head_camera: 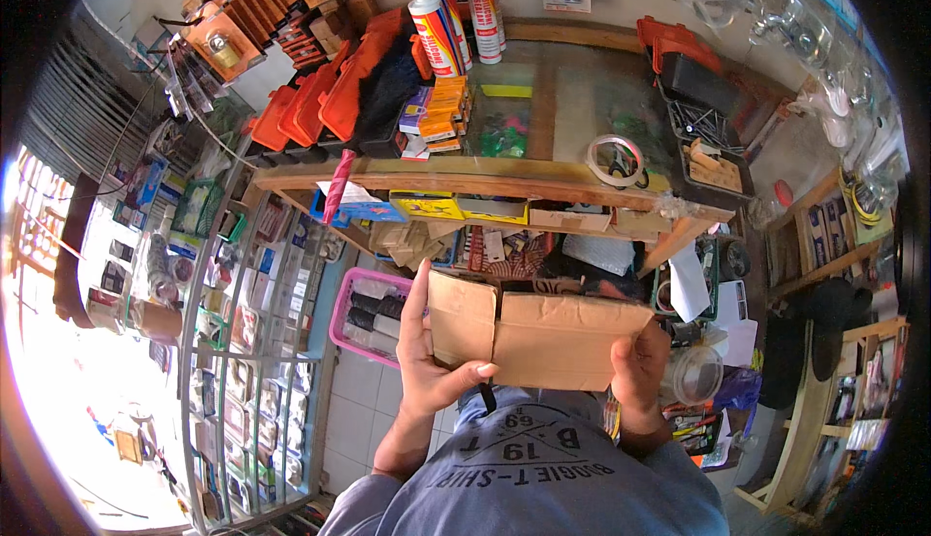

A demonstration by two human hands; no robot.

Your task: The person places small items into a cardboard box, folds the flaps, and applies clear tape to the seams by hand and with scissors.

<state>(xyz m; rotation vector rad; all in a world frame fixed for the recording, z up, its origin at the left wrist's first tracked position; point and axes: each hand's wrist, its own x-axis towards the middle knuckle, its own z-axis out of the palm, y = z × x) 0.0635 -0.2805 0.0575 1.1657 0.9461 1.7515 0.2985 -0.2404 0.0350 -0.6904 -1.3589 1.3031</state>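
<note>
Between my two hands is a brown cardboard box (pixel 560 343), held level in front of my chest. A dark gap runs between its smaller left flap and the larger right panel; what is inside cannot be seen. My left hand (pixel 429 361) grips the left end, thumb lying over the near edge and fingers up along the side. At the right end, my right hand (pixel 641 361) holds the box with the thumb on its face and the fingers hidden behind.
Ahead stands a wooden glass-topped counter (pixel 465 181) with silicone sealant tubes (pixel 436 27), orange-lidded cases (pixel 356 81) and a tape roll (pixel 614 160). A pink basket (pixel 338 318) is at left, near a glass display case (pixel 254 354). Right of me are a clear plastic tub (pixel 697 376) and wooden shelving (pixel 793 419).
</note>
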